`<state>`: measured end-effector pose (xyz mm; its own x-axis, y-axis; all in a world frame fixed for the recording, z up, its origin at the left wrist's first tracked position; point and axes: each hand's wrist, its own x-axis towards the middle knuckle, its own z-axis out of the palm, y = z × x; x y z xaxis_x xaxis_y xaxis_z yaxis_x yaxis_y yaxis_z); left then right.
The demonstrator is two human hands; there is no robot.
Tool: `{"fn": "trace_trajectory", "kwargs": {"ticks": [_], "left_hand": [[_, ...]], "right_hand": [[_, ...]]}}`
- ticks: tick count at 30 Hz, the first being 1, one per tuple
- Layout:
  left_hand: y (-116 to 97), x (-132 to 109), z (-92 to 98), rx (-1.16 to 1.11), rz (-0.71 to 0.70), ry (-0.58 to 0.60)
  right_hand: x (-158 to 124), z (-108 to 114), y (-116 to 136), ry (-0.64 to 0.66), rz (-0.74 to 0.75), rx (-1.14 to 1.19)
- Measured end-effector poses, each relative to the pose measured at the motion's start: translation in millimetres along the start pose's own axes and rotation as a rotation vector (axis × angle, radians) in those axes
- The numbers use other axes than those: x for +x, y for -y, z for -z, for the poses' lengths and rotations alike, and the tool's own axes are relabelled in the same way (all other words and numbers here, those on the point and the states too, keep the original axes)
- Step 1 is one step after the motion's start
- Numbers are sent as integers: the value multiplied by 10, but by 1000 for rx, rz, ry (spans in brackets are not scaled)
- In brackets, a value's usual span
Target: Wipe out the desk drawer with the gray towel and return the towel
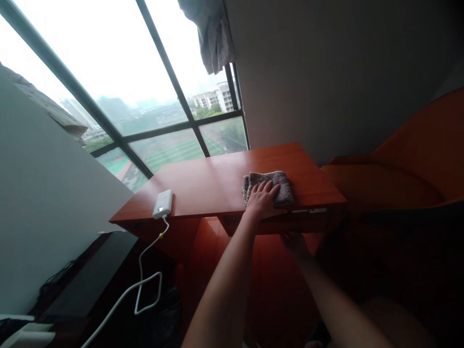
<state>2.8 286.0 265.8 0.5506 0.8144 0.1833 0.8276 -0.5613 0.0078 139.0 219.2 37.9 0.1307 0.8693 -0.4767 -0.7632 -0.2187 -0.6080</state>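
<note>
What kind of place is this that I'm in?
Probably a bedroom or dorm room on an upper floor: a wooden desk with a power bank and a cloth on it, a big window with a bunched curtain, and a sports field far below.

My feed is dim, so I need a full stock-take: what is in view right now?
desk: one, red-brown wood, under the window
cloth: one, grey-brown, folded, on the desk near its front edge
white device: one, small light lit, at the desk's left front edge
cable: one, white, hanging from the device
window: one, dark frame, behind the desk
curtain: one, grey, bunched at the top
left hand: flat on the cloth, fingers spread
right hand: under the desk's front edge, in shadow
</note>
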Motion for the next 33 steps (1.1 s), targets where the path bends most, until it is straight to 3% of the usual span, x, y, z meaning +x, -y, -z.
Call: {"fn": "trace_trajectory", "kwargs": {"ticks": [5, 15, 24, 33], "left_hand": [[7, -4, -6, -5, -20, -9], [-13, 7, -2, -18, 1, -6], [-9, 20, -9, -21, 5, -5], [5, 41, -27, -27, -9, 2]], "right_hand": [[-59, -17, 50, -10, -39, 41], [-223, 209, -56, -54, -118, 119], [-758, 520, -109, -40, -252, 199], [-1327, 976, -404, -82, -324, 164]]}}
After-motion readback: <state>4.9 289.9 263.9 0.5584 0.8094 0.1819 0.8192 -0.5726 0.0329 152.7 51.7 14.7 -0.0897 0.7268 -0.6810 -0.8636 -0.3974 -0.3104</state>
